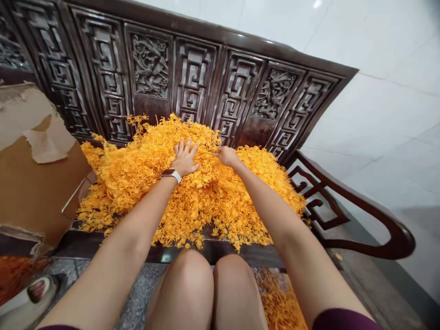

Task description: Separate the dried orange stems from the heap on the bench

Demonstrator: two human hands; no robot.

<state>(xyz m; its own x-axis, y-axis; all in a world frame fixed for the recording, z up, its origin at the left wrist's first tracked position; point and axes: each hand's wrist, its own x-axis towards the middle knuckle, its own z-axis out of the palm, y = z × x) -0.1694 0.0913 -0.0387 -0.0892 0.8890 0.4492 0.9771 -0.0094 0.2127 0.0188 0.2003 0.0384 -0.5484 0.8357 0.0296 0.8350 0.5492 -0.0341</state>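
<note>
A large heap of yellow-orange, frilly, flower-like strands covers the wooden bench seat. My left hand lies on top of it with fingers spread, palm down, and a watch on the wrist. Just to the right, my right hand is closed in a pinch at the upper part of the heap. A thin orange strand appears to run from its fingertips toward the left; the fingertips are partly sunk against the pile, so the grip is not fully clear.
Behind the heap rises a dark carved bench back. A curved armrest closes the right end. On the left stands a torn cardboard box. More orange strands lie below the bench, and a shoe shows at lower left.
</note>
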